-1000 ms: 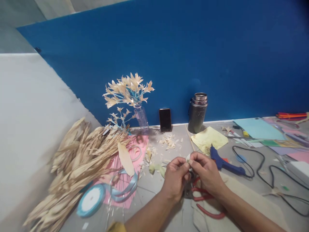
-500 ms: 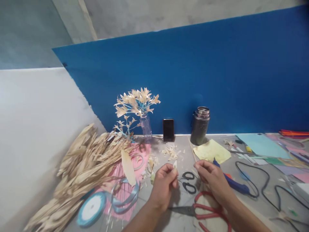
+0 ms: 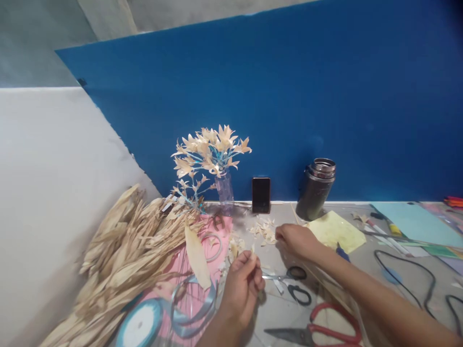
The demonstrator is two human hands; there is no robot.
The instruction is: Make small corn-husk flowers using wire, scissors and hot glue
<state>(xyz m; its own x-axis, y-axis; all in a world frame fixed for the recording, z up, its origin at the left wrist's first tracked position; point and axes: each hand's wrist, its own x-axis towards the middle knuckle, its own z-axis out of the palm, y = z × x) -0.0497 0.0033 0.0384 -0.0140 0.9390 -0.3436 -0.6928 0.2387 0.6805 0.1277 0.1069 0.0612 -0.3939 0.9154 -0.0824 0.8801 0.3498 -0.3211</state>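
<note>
My left hand (image 3: 241,279) is closed in a pinch on a small pale corn husk petal (image 3: 252,249), whose tip sticks up above the thumb. My right hand (image 3: 298,242) reaches to the right edge of a small pile of cut husk petals (image 3: 263,230); its fingers are curled together and their tips are partly hidden, so what they hold cannot be made out. Below that hand lie small black-handled scissors (image 3: 296,282). Larger red-handled scissors (image 3: 333,327) rest nearer to me, with their blades pointing left.
Dried corn husks (image 3: 123,260) heap up at left beside a blue ribbon roll (image 3: 141,323) and pink paper (image 3: 224,229). Husk flowers (image 3: 213,147) stand in a clear bottle (image 3: 224,193). Behind are a phone (image 3: 261,195) and a dark flask (image 3: 316,190). Yellow paper (image 3: 336,230) and a black cord (image 3: 405,262) lie right.
My right hand has moved forward and left to the petal pile. My left hand still pinches the petal. The view has shifted slightly, uncovering more of the black-handled scissors.
</note>
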